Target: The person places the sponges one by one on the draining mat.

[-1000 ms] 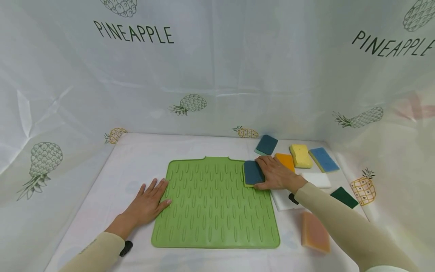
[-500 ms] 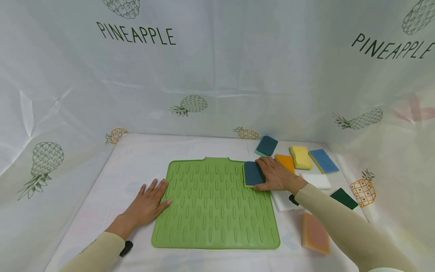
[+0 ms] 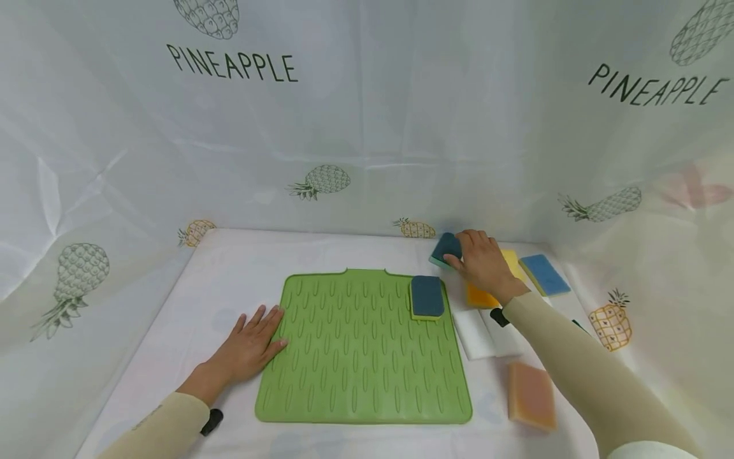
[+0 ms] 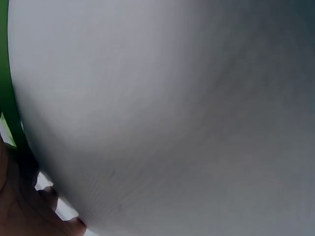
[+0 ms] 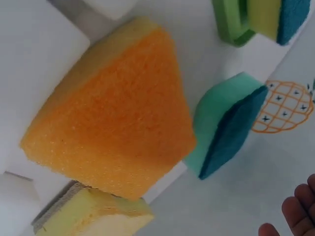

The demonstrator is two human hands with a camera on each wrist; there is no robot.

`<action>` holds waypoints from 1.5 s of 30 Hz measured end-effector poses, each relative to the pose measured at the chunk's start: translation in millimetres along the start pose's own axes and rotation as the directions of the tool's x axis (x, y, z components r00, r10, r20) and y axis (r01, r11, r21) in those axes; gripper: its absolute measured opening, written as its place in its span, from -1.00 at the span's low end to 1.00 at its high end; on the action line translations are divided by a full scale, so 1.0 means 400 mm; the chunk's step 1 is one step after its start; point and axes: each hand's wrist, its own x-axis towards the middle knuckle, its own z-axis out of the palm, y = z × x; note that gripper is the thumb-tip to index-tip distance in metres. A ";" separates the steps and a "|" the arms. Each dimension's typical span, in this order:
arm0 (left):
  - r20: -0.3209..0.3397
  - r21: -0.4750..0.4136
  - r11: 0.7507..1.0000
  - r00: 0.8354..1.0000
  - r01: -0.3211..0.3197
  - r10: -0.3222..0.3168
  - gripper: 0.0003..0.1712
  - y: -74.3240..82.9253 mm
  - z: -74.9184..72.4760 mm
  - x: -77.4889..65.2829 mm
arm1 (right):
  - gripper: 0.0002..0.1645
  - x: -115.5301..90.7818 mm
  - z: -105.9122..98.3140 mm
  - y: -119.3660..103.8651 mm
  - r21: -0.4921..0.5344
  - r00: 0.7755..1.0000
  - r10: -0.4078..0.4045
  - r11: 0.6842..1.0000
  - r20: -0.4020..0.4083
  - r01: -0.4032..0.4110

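My left hand [image 3: 249, 347] lies spread with its fingertips on the left edge of a green ridged mat [image 3: 355, 363]. Near the mat's upper right corner sits a sponge [image 3: 427, 297] with a dark blue top and yellow base. Behind the mat, my right hand [image 3: 484, 264] is at the right side of a second sponge [image 3: 444, 247], dark teal over light green, and covers part of it in the head view. The right wrist view shows the loosely bent fingers [image 5: 298, 211] apart from that teal sponge [image 5: 229, 128].
Under and beside the right forearm are an orange sponge [image 3: 480, 298], a yellow sponge [image 3: 512, 262], a blue-topped sponge [image 3: 545, 274] and white pads [image 3: 474, 335]. A peach-coloured block [image 3: 532, 395] lies nearer. A white pineapple-print sheet [image 3: 367, 127] rises behind.
My right hand has let go of the blue-and-yellow sponge, which stays on the mat, and has moved back and right to the teal sponge. The left hand has stayed put.
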 end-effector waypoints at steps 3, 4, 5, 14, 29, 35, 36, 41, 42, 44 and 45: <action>-0.005 -0.001 1.000 1.000 0.003 -0.003 -0.20 0.003 0.002 -0.003 | -0.24 0.006 0.015 0.011 -0.023 0.999 0.032 0.999 -0.034 -0.033; -0.005 0.000 1.000 1.000 0.004 -0.004 -0.20 0.002 0.004 -0.003 | -0.23 0.007 0.021 0.014 -0.032 0.999 0.039 0.999 -0.031 -0.040; -0.005 -0.002 1.000 1.000 0.006 -0.006 -0.20 0.003 0.005 -0.003 | -0.22 0.009 0.027 0.015 -0.043 0.999 0.047 0.998 -0.023 -0.048; -0.004 0.002 1.000 1.000 0.001 -0.001 -0.17 -0.004 0.031 0.000 | -0.23 0.020 0.067 0.024 -0.123 0.988 0.115 0.987 0.107 -0.101; -0.013 0.023 1.000 1.000 0.002 -0.002 -0.17 -0.007 0.026 0.002 | -0.24 0.025 0.067 0.033 -0.054 0.973 0.213 0.977 0.095 -0.208; -0.011 0.018 1.000 1.000 0.000 0.000 -0.17 -0.003 0.019 0.002 | -0.16 0.025 0.076 0.037 -0.035 0.956 0.274 0.962 0.105 -0.271; -0.010 0.019 1.000 1.000 0.001 -0.001 -0.17 -0.002 0.018 0.001 | -0.13 0.025 0.077 0.036 -0.030 0.956 0.276 0.961 0.097 -0.275; -0.010 0.025 1.000 1.000 0.005 -0.005 -0.18 -0.004 0.019 0.001 | 0.07 0.016 0.085 0.034 -0.026 0.956 0.284 0.959 0.070 -0.283; -0.009 0.025 1.000 1.000 0.007 -0.007 -0.18 -0.005 0.019 0.002 | 0.09 0.014 0.088 0.033 -0.028 0.956 0.286 0.958 0.071 -0.284; -0.010 0.024 1.000 1.000 0.007 -0.007 -0.17 -0.007 0.020 0.002 | 0.12 0.010 0.093 0.033 -0.029 0.954 0.288 0.958 0.080 -0.287; -0.010 0.023 1.000 1.000 0.007 -0.007 -0.17 -0.008 0.020 0.002 | 0.13 0.010 0.094 0.032 -0.029 0.955 0.286 0.958 0.083 -0.284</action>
